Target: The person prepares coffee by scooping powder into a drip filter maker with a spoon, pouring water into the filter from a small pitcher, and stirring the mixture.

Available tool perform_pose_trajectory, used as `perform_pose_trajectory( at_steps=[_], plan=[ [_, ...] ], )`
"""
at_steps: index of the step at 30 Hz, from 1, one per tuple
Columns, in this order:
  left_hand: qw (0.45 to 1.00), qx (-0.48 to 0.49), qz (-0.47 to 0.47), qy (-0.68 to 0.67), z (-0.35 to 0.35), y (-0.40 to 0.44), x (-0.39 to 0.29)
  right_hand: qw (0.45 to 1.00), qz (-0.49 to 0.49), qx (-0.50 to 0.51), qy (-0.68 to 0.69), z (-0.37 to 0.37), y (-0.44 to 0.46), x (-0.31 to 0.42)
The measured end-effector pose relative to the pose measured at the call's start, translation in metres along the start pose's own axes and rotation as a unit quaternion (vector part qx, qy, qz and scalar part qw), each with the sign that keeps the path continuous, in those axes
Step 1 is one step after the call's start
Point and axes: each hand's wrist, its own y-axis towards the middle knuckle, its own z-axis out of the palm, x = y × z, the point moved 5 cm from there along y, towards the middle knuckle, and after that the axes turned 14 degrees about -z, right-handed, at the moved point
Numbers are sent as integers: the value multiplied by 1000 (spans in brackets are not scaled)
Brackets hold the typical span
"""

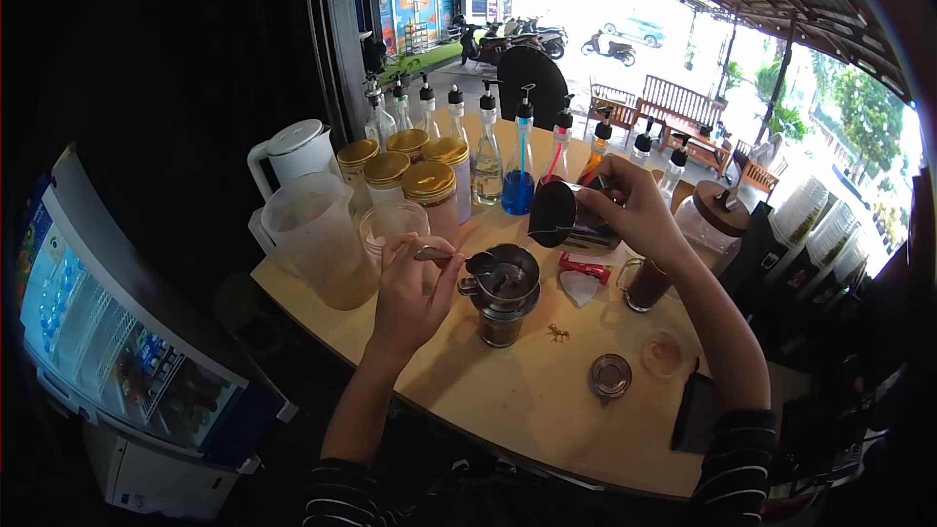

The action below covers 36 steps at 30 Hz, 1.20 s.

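My left hand point(412, 285) is closed around the handle of a spoon point(429, 254). The spoon's dark bowl reaches over the rim of a metal drip coffee filter point(527, 299), which sits on a small glass point(501, 330). Up and to the right, my right hand point(632, 207) grips a dark container point(553, 215) from above. Its rounded black end faces the filter, tilted and apart from it; the contents are hidden. A red packet point(584, 266) and a whitish piece point(579, 287) lie below this container. Near the table's front is a round metal lid point(611, 376).
Gold-lidded jars point(429, 182), a clear pitcher point(310, 234) and a white jug point(298, 151) stand at the left. Several pump bottles point(520, 161) line the back. A glass mug point(645, 286), a wooden-lidded jar point(717, 215) and a dark phone-like slab point(694, 414) are at the right.
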Motion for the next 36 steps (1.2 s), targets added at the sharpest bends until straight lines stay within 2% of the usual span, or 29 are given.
perform_pose_trajectory(
  at_steps=[12, 15, 24, 33, 36],
  plan=[
    [1000, 2, 2, 3, 5, -3, -4, 997, 29, -15, 70, -6, -15, 20],
    [1000, -5, 10, 8, 5, -4, -5, 999, 15, -6, 28, -6, -13, 19],
    [1000, -4, 0, 15, -1, -7, -5, 1000, 2, -5, 17, 2, -4, 18],
    [1000, -4, 3, 15, 0, -7, -4, 996, 6, -31, 86, 3, -8, 11],
    [1000, -2, 0, 12, 2, -7, -6, 997, 34, -41, 63, -5, -18, 4]
  ],
)
